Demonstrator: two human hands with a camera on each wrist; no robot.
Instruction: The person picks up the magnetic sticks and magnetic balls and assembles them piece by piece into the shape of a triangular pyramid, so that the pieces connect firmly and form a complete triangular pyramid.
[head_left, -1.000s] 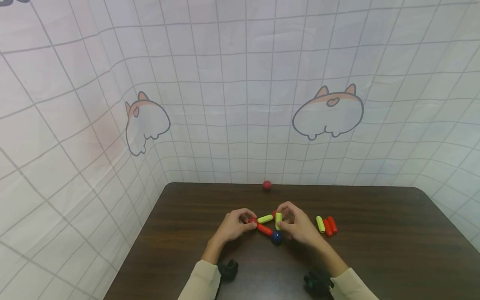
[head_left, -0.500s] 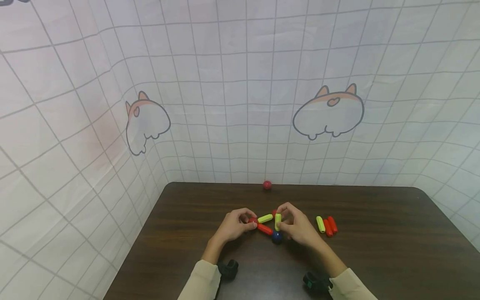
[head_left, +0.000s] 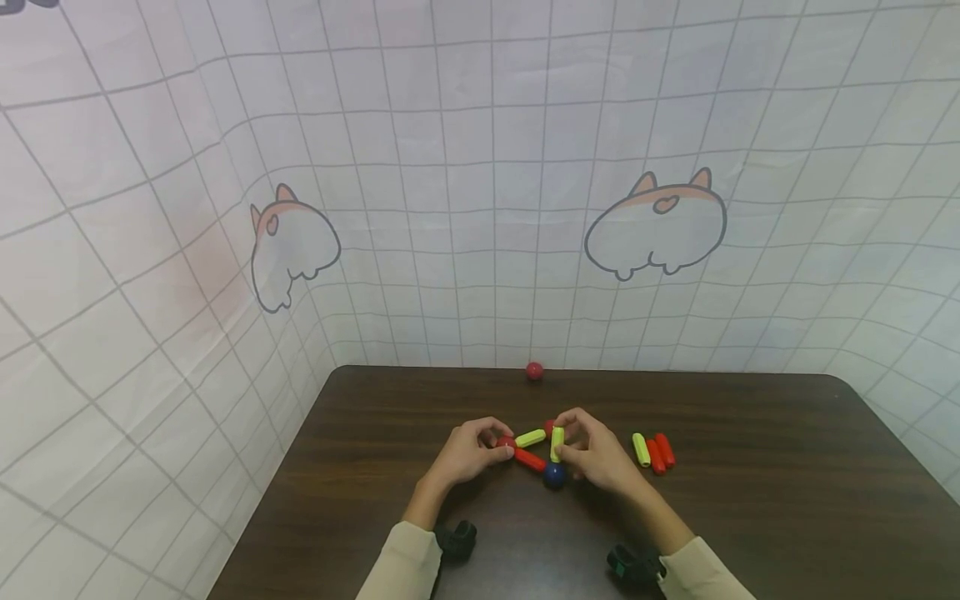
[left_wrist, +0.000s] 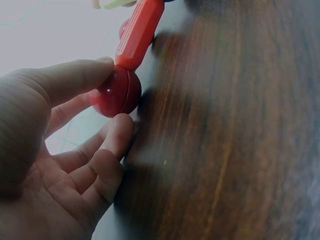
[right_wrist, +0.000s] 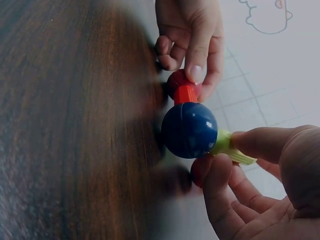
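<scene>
Between thumb and fingers my left hand [head_left: 471,452] pinches a dark red ball [left_wrist: 118,92]. A red rod [head_left: 530,459] runs from that ball to a blue ball [right_wrist: 189,130]. A yellow-green rod [head_left: 530,437] leads from the same red ball toward a second red ball [head_left: 550,427], partly hidden behind my right hand's fingers. My right hand [head_left: 595,447] pinches another yellow-green rod [head_left: 557,444], its near end against the blue ball. In the right wrist view this held rod [right_wrist: 232,147] slants away from the blue ball; whether its far end touches the second red ball I cannot tell.
To the right of my right hand lie a loose yellow-green rod [head_left: 641,449] and two red rods [head_left: 660,452], side by side. A single red ball [head_left: 534,371] sits at the back edge of the dark wooden table [head_left: 750,483]. Behind it hangs a white gridded cloth [head_left: 465,208].
Both hands keep their grips and stay almost in place. The yellow-green rod in my right hand shifts only very slightly.
</scene>
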